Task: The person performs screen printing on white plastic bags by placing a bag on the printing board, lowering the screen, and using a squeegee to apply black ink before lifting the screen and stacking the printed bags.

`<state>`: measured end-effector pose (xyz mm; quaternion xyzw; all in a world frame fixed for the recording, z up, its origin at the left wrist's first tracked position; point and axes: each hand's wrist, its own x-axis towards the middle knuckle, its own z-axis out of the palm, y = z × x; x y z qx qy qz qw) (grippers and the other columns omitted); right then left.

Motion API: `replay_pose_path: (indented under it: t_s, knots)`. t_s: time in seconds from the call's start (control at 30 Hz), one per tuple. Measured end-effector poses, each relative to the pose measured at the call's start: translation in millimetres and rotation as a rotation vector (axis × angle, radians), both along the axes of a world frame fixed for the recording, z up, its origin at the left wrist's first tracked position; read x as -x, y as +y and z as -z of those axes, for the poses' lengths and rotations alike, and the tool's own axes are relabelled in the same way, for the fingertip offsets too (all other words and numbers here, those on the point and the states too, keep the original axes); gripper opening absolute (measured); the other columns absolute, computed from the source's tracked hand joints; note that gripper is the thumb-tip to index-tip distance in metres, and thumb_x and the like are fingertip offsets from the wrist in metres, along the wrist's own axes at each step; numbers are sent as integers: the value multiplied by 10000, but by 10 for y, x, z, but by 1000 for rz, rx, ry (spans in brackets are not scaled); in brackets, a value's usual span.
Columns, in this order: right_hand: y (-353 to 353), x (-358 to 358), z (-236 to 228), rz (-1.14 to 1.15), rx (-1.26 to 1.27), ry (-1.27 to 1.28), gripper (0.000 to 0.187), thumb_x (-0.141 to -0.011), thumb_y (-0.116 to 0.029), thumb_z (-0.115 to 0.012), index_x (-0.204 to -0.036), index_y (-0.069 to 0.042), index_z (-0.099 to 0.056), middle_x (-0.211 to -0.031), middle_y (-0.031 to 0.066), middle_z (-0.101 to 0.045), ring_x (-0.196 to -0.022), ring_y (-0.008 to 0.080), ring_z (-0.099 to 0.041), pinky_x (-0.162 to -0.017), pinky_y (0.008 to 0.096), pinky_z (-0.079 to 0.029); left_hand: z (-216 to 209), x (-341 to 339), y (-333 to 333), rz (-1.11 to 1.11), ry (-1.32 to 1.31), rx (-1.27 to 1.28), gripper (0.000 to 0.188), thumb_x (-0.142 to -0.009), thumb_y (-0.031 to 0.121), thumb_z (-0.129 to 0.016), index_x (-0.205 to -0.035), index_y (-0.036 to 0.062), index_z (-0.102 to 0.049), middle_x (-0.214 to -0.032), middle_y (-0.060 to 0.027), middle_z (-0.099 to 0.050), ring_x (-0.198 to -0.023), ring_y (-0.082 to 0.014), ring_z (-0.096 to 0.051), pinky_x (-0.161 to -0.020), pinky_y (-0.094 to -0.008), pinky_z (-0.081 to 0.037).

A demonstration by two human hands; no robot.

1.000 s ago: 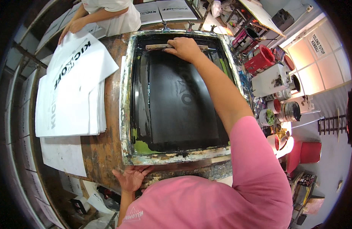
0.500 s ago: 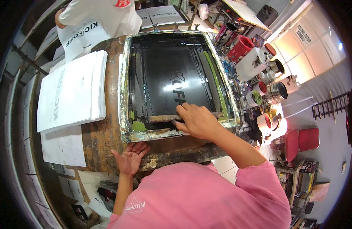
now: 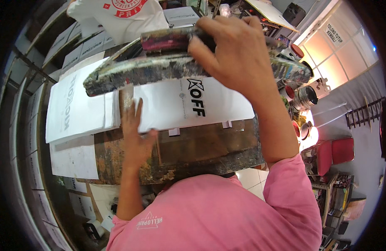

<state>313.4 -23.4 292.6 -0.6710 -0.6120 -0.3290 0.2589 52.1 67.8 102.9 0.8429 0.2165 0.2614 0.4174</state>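
A screen printing frame [image 3: 159,71], its wooden edge crusted with paint, is tilted up toward me over the table. My right hand [image 3: 239,58] is closed at its near edge, round a wooden squeegee [image 3: 167,43] stained pink and black; its far fingers are partly hidden. Beneath the raised frame lies a white sheet [image 3: 159,104] with bold black lettering, its near edge by two small white tabs [image 3: 227,124]. My left hand [image 3: 136,125], slightly blurred, is open with fingers spread beside the sheet's left edge; whether it touches the sheet I cannot tell.
A thick stack of printed white sheets [image 3: 80,104] stands on the left of the worn wooden table [image 3: 209,150]. Another person in a white shirt [image 3: 134,16] is at the far left. Paint pots and tins [image 3: 303,98] crowd the right side; shelves [image 3: 34,134] line the left.
The frame has swung up from lying flat, uncovering the printed sheet. My right hand has risen away from me with the squeegee. My left hand has moved forward to the sheet's left side.
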Motion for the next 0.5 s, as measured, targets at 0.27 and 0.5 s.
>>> replay_pose_path:
  t_s: [0.27,0.5]
  knots:
    - [221,-49,-469,-53,3,97,366,-869,-327,-592,-708,1,-621,-635,171,-613,-576,347,-584,-713,453,-486,883,-64,-262,-325,778,-531,998,-907,818,-376,-1609,111,-308,-1662,-284,-162,-1561,-442,-58,-1127,-745,146]
    - [392,-23,-643,67,52,198,398,-859,-318,-565,-668,29,-606,-581,163,-586,-553,298,-589,-582,410,-472,578,-274,-129,-325,408,-425,848,-904,563,-658,-1499,-5,-453,-1504,-257,-477,-1480,-429,-318,-1175,-702,-49]
